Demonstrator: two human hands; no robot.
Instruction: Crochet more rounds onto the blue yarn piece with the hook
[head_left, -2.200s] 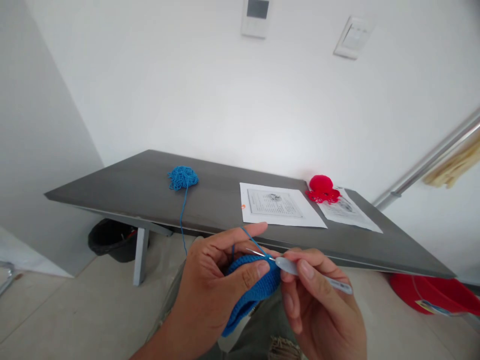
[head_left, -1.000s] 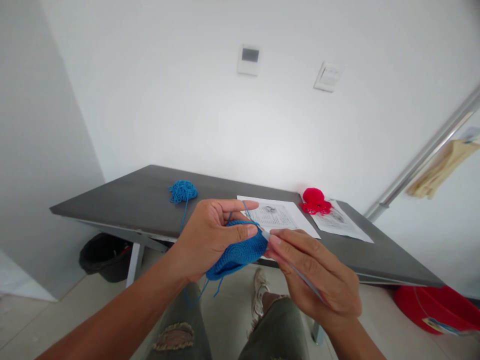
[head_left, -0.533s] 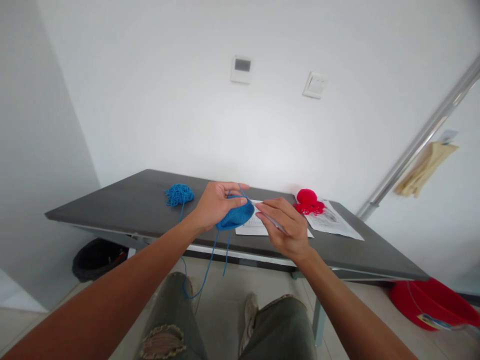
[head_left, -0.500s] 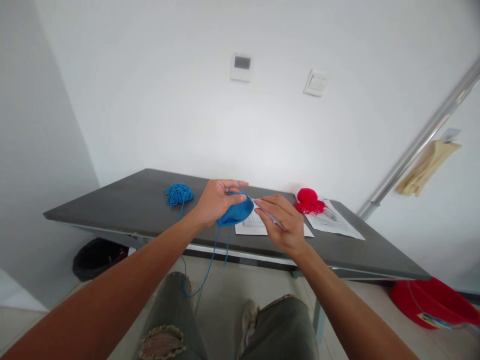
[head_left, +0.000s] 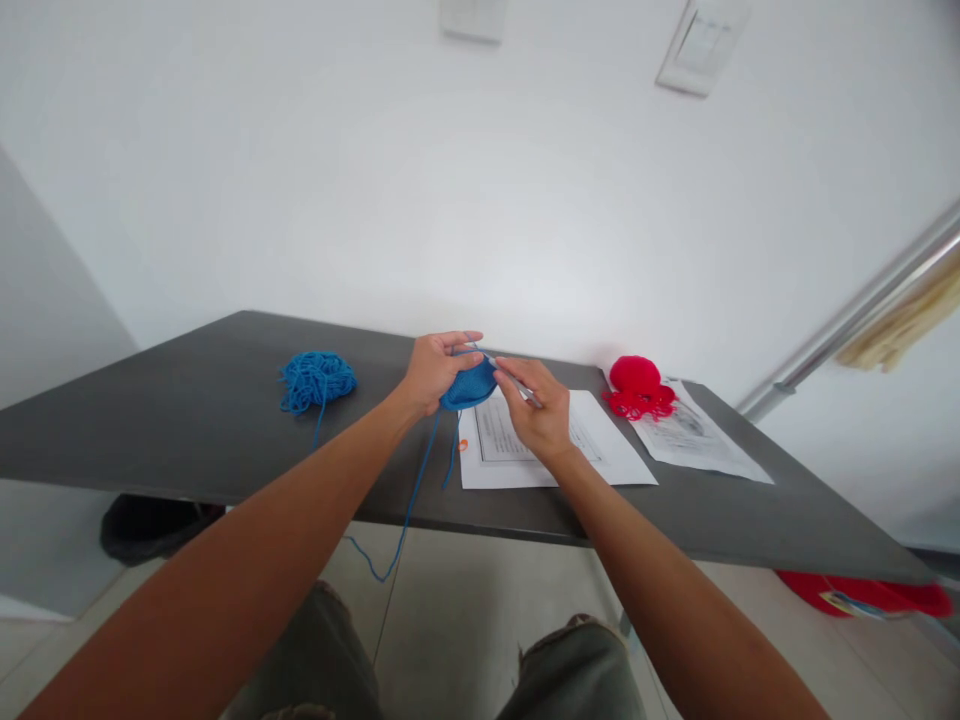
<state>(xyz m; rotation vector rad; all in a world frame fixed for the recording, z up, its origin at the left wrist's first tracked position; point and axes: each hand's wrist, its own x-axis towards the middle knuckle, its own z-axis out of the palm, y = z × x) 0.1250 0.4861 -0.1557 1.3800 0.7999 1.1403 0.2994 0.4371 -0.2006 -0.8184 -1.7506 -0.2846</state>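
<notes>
Pinched in my left hand [head_left: 442,370] is a blue crocheted piece [head_left: 470,387], cupped in shape, with yarn running up over the raised index finger. My right hand [head_left: 536,400] is closed around a slim crochet hook [head_left: 519,387], its tip at the piece's upper right edge. Blue yarn [head_left: 420,480] hangs from the piece in a loop past the table's front edge, and a shorter tail dangles beside it. A tangled heap of blue yarn [head_left: 318,381] lies on the table to the left. The exact stitch at the hook tip is too small to make out.
Under my hands lies a printed sheet [head_left: 600,440], with a small orange ring [head_left: 463,445] by its left edge. A red crocheted octopus [head_left: 636,385] sits on a second sheet [head_left: 712,445]. Below the dark table [head_left: 202,400] are a black bin [head_left: 150,525] and a red basin [head_left: 862,592].
The view has tilted down and come nearer the table, so the wall fittings slide up. Both hands keep their hold on the blue piece and hook. The orange ring now shows.
</notes>
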